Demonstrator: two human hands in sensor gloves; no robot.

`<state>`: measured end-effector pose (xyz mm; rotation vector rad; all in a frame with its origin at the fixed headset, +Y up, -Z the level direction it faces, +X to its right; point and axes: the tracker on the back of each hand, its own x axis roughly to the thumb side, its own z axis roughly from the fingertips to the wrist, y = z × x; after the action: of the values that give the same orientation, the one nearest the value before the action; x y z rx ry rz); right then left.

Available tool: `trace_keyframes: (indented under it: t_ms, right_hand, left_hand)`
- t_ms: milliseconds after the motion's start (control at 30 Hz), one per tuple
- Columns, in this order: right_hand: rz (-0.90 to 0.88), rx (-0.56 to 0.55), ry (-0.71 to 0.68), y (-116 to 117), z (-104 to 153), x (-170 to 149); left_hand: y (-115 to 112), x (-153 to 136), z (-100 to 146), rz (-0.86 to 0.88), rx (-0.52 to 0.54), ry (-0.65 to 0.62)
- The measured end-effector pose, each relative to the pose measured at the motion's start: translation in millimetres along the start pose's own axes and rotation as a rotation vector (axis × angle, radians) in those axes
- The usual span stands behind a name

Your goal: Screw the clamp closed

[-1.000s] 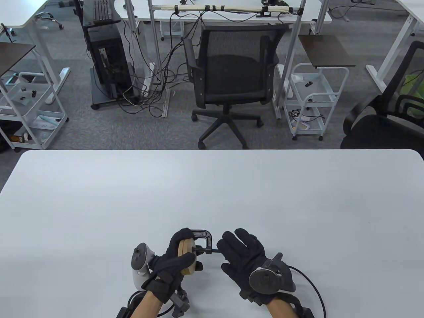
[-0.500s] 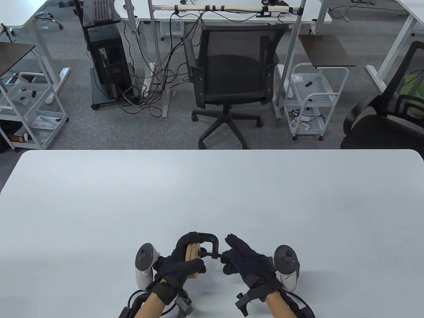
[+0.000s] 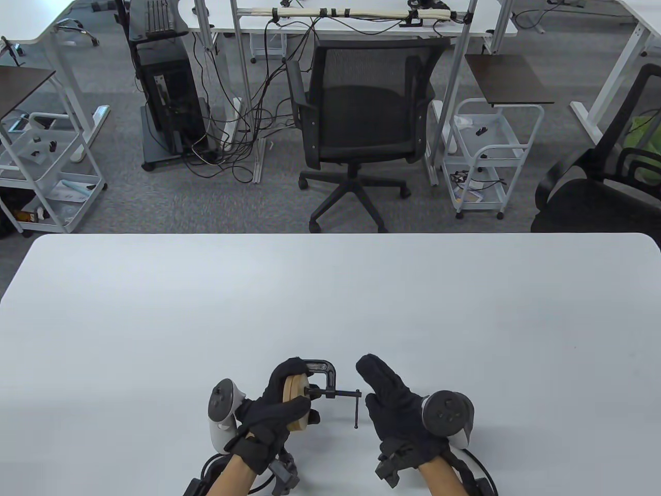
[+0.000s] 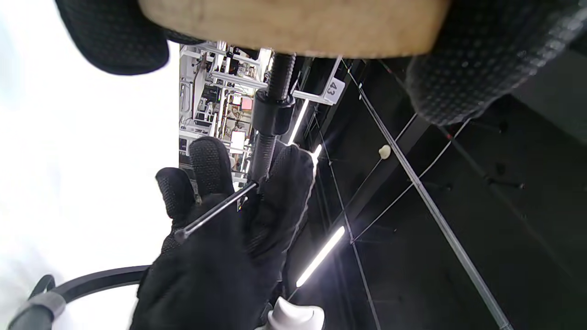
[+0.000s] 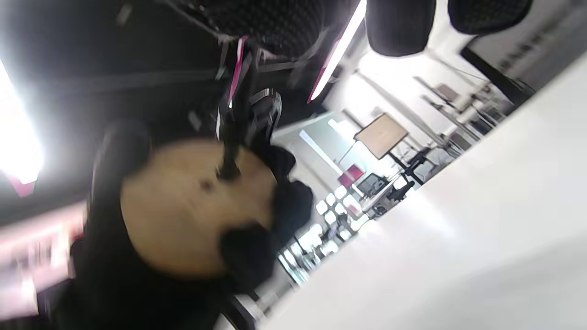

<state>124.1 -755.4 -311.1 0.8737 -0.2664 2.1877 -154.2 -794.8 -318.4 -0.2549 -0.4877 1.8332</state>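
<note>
The clamp (image 3: pixel 317 380), a black C-frame, sits near the desk's (image 3: pixel 330 289) near edge, held just above it, its screw (image 3: pixel 338 396) already bearing on a round wooden disc (image 3: pixel 296 400). The left hand (image 3: pixel 273 408) wraps disc and frame together in a firm grip. The right hand (image 3: pixel 395 408) hovers just beside the cross handle (image 3: pixel 357 408), fingers loosely spread, holding nothing. To finish well, I judge it should retake the handle bar, turn in short strokes, and keep the disc square under the screw pad. No containers are on the desk.
</note>
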Motion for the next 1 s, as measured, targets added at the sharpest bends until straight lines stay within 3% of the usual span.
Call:
trace_keyframes:
  t_ms: [100,167,333,633,867,1000]
  right_hand:
    - [0.341,0.027,-0.134,4,0,18]
    - [0.391,-0.018,-0.190,5,0,27]
    - [0.146,-0.132,-0.124,-2,0,25]
    - [-0.417,-0.224,0.212,-4,4,-4]
    - [-0.652,-0.196,0.382,2,6,-20]
    - [-0.624,-0.229,0.375,1,8,-19]
  left_hand:
    - [2,-2,1,0.050,0.013,0.009]
    - [3,-1,1,0.030,0.019,0.009]
    - [1,-1,0,-0.023,-0.006,0.011]
    - [-12,4,-3,-0.161,-0.085,-0.010]
    - [-16,4,-4,-0.200,-0.113,-0.026]
    - [-13,2,-3,-0.177,-0.091,-0.015]
